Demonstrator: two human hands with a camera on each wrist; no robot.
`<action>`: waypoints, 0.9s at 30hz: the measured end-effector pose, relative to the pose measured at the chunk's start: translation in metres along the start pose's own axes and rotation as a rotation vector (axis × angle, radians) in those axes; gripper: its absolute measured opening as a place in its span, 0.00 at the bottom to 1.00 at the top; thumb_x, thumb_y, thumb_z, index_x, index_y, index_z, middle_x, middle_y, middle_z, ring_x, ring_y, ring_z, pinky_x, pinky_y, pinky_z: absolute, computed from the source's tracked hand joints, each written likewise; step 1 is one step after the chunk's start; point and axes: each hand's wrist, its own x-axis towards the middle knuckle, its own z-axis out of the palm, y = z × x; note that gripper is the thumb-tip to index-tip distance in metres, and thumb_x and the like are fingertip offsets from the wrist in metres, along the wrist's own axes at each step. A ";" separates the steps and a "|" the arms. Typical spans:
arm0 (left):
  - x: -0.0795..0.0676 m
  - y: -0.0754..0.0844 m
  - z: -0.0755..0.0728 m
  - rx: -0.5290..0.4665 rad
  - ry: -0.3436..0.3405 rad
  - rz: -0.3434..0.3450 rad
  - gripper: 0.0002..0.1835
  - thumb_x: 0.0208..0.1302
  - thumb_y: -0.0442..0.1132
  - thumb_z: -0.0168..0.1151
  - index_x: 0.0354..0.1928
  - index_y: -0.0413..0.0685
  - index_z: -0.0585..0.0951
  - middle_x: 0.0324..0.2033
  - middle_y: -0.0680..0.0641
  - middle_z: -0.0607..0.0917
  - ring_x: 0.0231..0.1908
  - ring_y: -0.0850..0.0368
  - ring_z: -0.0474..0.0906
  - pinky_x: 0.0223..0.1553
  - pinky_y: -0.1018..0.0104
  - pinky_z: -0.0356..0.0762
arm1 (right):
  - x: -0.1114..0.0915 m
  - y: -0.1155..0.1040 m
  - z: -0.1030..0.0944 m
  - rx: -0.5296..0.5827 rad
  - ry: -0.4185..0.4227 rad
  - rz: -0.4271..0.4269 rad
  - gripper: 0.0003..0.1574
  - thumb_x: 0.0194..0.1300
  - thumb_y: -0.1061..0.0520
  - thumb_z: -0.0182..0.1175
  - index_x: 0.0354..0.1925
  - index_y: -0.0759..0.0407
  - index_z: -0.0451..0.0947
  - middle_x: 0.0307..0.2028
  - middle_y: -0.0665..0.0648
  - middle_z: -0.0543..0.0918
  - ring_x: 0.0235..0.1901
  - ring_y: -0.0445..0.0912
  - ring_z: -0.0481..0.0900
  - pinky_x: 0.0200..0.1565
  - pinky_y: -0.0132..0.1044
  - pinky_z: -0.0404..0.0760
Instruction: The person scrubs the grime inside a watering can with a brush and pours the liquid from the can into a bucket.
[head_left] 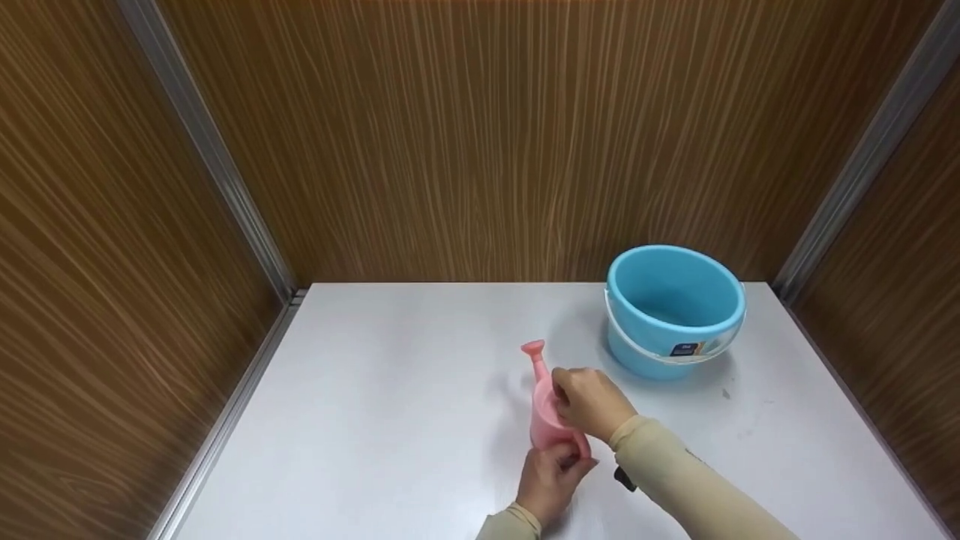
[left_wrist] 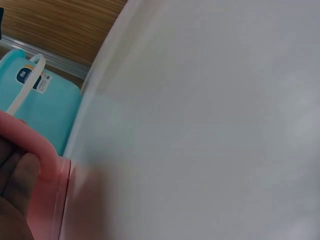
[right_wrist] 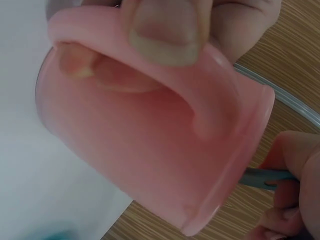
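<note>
A small pink watering can [head_left: 551, 433] is tilted over the white table, its spout and rose [head_left: 533, 348] toward the back. My left hand [head_left: 546, 480] grips its looped handle [right_wrist: 150, 65], thumb across the outside and fingertips through the loop. At the can's open mouth, my right hand [head_left: 596, 405] pinches a thin blue-grey piece [right_wrist: 267, 177] that reaches to the rim. The can wall hides the far end of this piece; I cannot tell what it is.
A light blue bucket [head_left: 652, 349] with a white handle [head_left: 637, 345] stands at the back right of the white table [head_left: 375, 420]. Wood-grain panels [head_left: 487, 150] enclose the back and both sides, with metal strips [head_left: 225, 172] at the corners.
</note>
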 end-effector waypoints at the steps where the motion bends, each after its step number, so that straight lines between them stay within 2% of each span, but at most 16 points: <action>1: 0.000 0.000 0.000 -0.002 0.001 0.001 0.08 0.52 0.47 0.67 0.22 0.55 0.79 0.19 0.65 0.80 0.22 0.79 0.71 0.24 0.83 0.69 | 0.000 0.000 0.000 -0.003 -0.005 0.003 0.13 0.46 0.61 0.70 0.31 0.52 0.77 0.21 0.45 0.76 0.21 0.37 0.71 0.28 0.27 0.76; 4: -0.001 -0.001 -0.001 -0.015 0.005 -0.006 0.08 0.53 0.48 0.66 0.23 0.56 0.79 0.19 0.65 0.79 0.22 0.79 0.70 0.24 0.83 0.69 | 0.000 -0.003 -0.002 -0.019 0.007 0.000 0.13 0.46 0.61 0.70 0.30 0.52 0.77 0.20 0.44 0.75 0.20 0.37 0.70 0.28 0.26 0.75; 10: 0.000 0.000 -0.004 -0.023 -0.015 -0.047 0.07 0.54 0.49 0.65 0.26 0.55 0.81 0.22 0.65 0.80 0.23 0.78 0.72 0.26 0.81 0.71 | -0.001 -0.015 -0.009 -0.048 0.081 -0.051 0.12 0.44 0.65 0.69 0.27 0.54 0.76 0.18 0.46 0.75 0.17 0.38 0.69 0.25 0.26 0.75; 13: 0.003 0.001 -0.003 -0.009 -0.032 -0.053 0.08 0.54 0.50 0.64 0.28 0.55 0.81 0.23 0.66 0.81 0.25 0.77 0.73 0.27 0.81 0.72 | 0.000 -0.018 -0.015 -0.063 0.079 -0.034 0.12 0.44 0.64 0.69 0.29 0.54 0.77 0.19 0.46 0.76 0.18 0.37 0.70 0.26 0.26 0.75; 16: 0.005 0.003 -0.002 -0.012 -0.052 -0.067 0.09 0.54 0.52 0.63 0.27 0.56 0.81 0.22 0.67 0.79 0.24 0.76 0.72 0.27 0.81 0.71 | 0.000 -0.013 -0.021 -0.023 0.020 0.043 0.11 0.45 0.62 0.69 0.29 0.54 0.78 0.19 0.46 0.76 0.19 0.38 0.71 0.27 0.27 0.76; 19: 0.006 0.005 0.000 -0.033 -0.067 -0.065 0.10 0.53 0.52 0.63 0.26 0.57 0.80 0.20 0.68 0.77 0.23 0.75 0.72 0.27 0.80 0.71 | -0.001 -0.003 -0.027 0.104 -0.087 0.134 0.09 0.47 0.58 0.70 0.28 0.54 0.79 0.18 0.45 0.75 0.19 0.40 0.72 0.25 0.30 0.76; 21: 0.005 0.005 0.001 -0.045 -0.075 -0.064 0.09 0.53 0.52 0.63 0.25 0.57 0.79 0.20 0.68 0.76 0.23 0.74 0.71 0.26 0.80 0.71 | -0.002 0.005 -0.031 0.207 -0.157 0.162 0.10 0.48 0.55 0.71 0.29 0.54 0.79 0.19 0.44 0.76 0.20 0.41 0.74 0.25 0.31 0.76; 24: 0.003 0.005 0.000 -0.053 -0.086 -0.079 0.08 0.53 0.52 0.63 0.25 0.59 0.79 0.19 0.68 0.76 0.22 0.74 0.70 0.25 0.79 0.70 | -0.005 0.013 -0.035 0.319 -0.225 0.134 0.13 0.50 0.53 0.70 0.34 0.56 0.80 0.21 0.45 0.78 0.22 0.42 0.76 0.26 0.33 0.77; 27: 0.001 0.004 -0.001 -0.050 -0.092 -0.095 0.08 0.54 0.52 0.63 0.24 0.60 0.78 0.19 0.68 0.75 0.22 0.73 0.70 0.25 0.78 0.70 | -0.007 0.017 -0.037 0.350 -0.263 0.090 0.14 0.52 0.52 0.68 0.37 0.56 0.81 0.24 0.45 0.80 0.24 0.42 0.77 0.28 0.32 0.78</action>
